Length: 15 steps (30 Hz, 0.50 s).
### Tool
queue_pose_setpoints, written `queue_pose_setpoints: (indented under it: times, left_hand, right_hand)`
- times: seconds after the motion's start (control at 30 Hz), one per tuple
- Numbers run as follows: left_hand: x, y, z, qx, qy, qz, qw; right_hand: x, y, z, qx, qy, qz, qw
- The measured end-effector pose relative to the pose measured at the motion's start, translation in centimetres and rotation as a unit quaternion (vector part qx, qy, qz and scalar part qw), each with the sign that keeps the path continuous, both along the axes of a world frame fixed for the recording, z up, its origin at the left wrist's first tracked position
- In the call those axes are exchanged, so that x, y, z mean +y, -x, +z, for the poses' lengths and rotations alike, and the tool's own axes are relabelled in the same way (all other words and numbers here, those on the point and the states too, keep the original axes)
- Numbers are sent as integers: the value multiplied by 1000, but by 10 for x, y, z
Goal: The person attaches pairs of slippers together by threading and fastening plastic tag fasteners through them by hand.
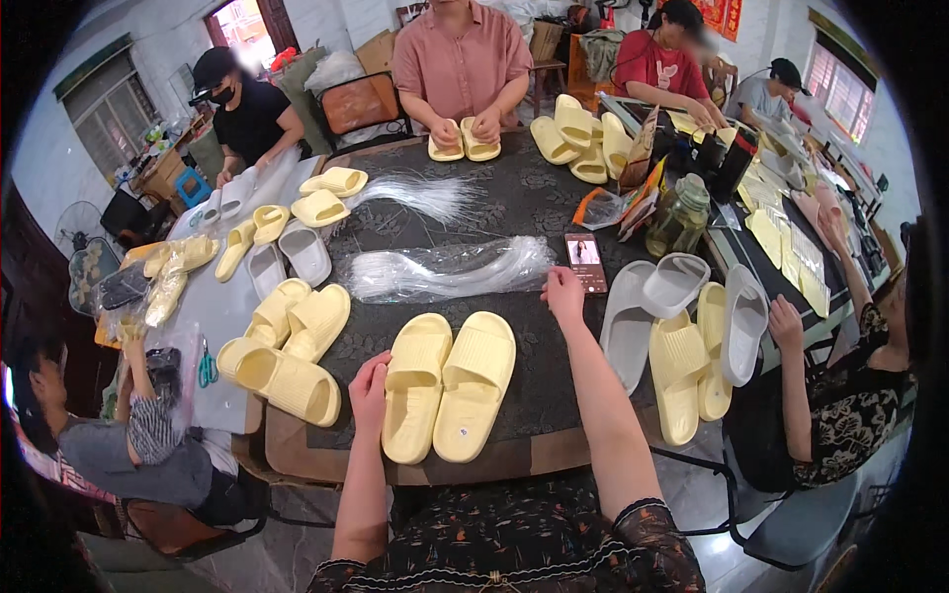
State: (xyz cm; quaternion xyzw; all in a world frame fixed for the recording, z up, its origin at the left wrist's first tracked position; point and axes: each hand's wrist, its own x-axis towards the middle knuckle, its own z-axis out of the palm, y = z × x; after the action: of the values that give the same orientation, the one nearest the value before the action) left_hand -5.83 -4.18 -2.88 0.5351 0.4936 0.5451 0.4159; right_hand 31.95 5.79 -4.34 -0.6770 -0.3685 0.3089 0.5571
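Observation:
A pair of yellow slippers (477, 381) lies side by side in front of me on the dark patterned tabletop, toes pointing away. My left hand (369, 397) is closed at the outer edge of the left slipper, beside its strap. Farther off, my right hand (564, 296) has its fingers pinched together at the right end of a bundle of thin clear plastic strands (455, 267). Whatever is between those fingertips is too small to make out. The bundle lies partly in a clear bag. A phone (585, 259) with a lit screen lies just beyond my right hand.
Yellow slippers (290, 382) are piled at my left, grey slippers (625, 326) and more yellow ones at my right. Loose strands (425, 196) spread farther back. Across the table a person (465, 69) handles yellow slippers. A glass jar (680, 217) stands right; co-workers sit on both sides.

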Motion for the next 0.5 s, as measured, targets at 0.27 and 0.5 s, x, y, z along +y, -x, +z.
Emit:
queue_pose_setpoints:
  times: [0.27,0.5]
  left_hand:
    - [4,0,-3,3,-15,-7,1000]
    - [4,-1,-8,-8,-20,-7,1000]
  right_hand:
    - [40,-29,-4,-67,-13,-18,997]
    - [44,-27,1,71,-17,-31,997]
